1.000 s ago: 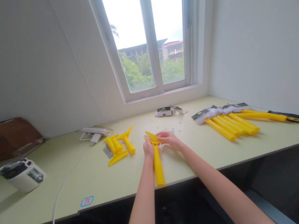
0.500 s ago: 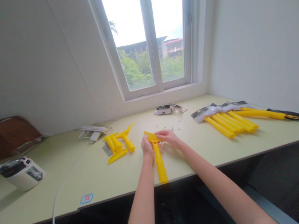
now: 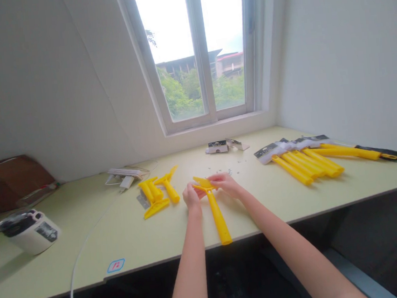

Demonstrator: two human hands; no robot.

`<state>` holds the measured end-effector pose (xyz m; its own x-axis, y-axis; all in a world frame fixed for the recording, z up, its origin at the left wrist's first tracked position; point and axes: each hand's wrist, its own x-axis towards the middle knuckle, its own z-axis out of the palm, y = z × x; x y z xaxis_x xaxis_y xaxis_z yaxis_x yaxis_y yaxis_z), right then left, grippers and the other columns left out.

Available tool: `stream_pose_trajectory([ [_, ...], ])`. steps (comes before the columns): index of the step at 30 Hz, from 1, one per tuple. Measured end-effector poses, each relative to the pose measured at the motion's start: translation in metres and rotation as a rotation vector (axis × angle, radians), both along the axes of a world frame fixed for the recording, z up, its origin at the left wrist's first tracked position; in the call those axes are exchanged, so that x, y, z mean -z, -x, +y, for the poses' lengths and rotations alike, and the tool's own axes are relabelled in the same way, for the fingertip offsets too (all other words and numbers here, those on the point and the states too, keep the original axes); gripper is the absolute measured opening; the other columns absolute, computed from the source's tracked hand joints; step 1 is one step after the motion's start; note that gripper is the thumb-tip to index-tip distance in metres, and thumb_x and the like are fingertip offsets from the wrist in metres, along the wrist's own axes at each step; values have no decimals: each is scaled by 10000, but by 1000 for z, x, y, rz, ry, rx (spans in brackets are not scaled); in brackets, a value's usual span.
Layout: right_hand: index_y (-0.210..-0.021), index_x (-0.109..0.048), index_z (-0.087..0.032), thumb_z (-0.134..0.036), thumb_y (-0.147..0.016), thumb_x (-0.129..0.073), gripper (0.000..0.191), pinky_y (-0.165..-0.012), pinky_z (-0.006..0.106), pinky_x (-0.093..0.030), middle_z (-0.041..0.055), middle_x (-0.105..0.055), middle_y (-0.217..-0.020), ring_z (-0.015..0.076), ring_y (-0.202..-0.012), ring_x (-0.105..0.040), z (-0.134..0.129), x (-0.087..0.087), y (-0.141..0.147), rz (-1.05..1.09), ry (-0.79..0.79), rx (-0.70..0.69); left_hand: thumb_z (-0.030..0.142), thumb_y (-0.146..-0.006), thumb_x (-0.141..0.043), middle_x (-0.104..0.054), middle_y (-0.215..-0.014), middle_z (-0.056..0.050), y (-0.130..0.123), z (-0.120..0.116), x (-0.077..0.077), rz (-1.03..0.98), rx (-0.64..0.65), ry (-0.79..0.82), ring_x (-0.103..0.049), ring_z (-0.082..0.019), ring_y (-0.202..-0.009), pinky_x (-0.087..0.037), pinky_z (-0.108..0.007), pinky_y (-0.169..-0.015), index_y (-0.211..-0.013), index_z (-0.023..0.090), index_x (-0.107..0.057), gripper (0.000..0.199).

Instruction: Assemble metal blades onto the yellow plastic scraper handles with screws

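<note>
At the middle of the bench [image 3: 129, 235], a yellow plastic scraper handle [image 3: 217, 217] is being gripped at its head by the left hand [image 3: 191, 197] and right hand [image 3: 226, 184], both grips closed; carded handles [image 3: 305, 164] are being kept at 3 o'clock, loose yellow pieces [image 3: 157, 193] at 9 o'clock.

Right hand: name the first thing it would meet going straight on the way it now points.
The right hand would meet the wide head of the yellow plastic scraper; its fingertips seem at or on it already, though depth is unclear.
</note>
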<state>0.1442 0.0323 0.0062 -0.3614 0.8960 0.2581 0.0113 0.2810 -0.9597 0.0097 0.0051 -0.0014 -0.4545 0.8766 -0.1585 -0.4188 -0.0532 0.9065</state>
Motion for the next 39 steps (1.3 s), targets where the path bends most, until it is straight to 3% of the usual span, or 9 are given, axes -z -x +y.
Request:
stream_pose_trajectory([
  [5,-716,-704,-150,-215,-590,-584,186,-546,243,-407,41,-659,-678,129,-584,-529,1,-1,0,-17,13,38,221,-678,-455,-628,-534,-65,0,0,0,20,79,0,-625,-198,-504,-513,-337,-561,-659,137,-542,122],
  [22,-777,-710,-178,-168,-616,-524,246,-606,278,-440,77,-682,-838,183,-719,-590,1,2,0,8,172,67,193,-693,-468,-617,-561,-46,-1,1,4,72,25,-38,-625,-194,-522,-519,-353,-564,-671,147,-547,94],
  [29,-826,-704,-159,-213,-642,-541,252,-614,267,-450,74,-686,-834,171,-716,-600,3,6,0,-14,88,33,200,-664,-449,-611,-533,-33,-1,-1,1,42,17,-48,-608,-176,-489,-510,-327,-545,-642,151,-528,96],
  [39,-865,-711,-190,-223,-650,-543,275,-750,383,-473,79,-692,-889,243,-839,-615,10,15,0,-91,-9,65,209,-643,-438,-610,-535,-31,-1,-1,3,36,38,-76,-609,-183,-499,-504,-338,-544,-634,155,-518,97],
])
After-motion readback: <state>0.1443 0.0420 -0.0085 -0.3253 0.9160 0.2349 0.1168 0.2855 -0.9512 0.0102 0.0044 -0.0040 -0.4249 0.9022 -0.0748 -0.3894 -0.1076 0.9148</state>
